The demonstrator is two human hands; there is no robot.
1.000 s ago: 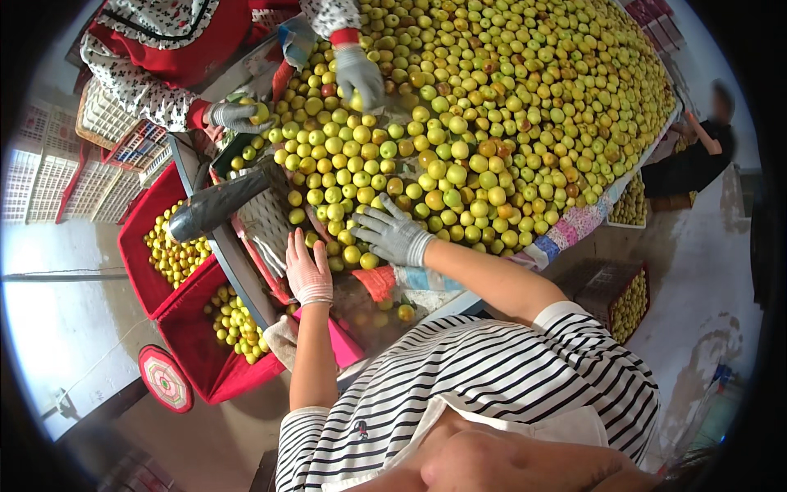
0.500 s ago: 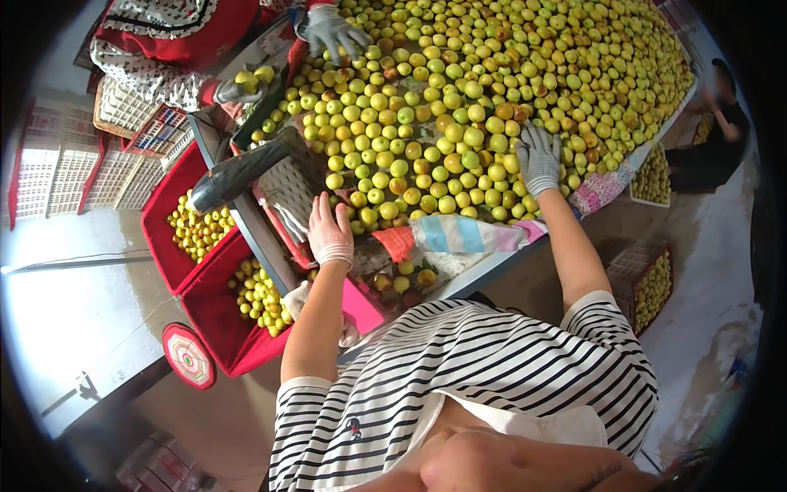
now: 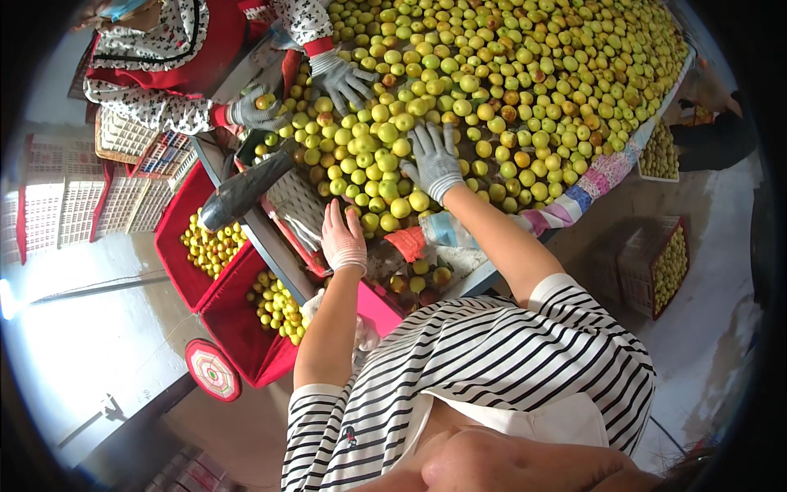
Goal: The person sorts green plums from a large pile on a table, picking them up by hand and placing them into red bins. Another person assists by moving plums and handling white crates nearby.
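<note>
smooth round yellow-green jujubes (image 3: 537, 86), spread at 9 to 3 o'clock of right hand (image 3: 434, 161), grey knit glove (image 3: 440, 175), fingers splayed open, left hand (image 3: 343, 238), pale knit glove (image 3: 348, 255), fingers extended, jujubes at its 1 o'clock

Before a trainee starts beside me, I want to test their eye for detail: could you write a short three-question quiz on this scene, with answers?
1. True or false: the person's own right hand is clenched in a fist.
2. What colour is the lower bin at the left? A) blue B) red C) white
3. Fill in: the co-worker's outspread hand wears a ____ glove.

Key: 1. False; it is spread over the fruit. 2. B. 3. grey.
</note>
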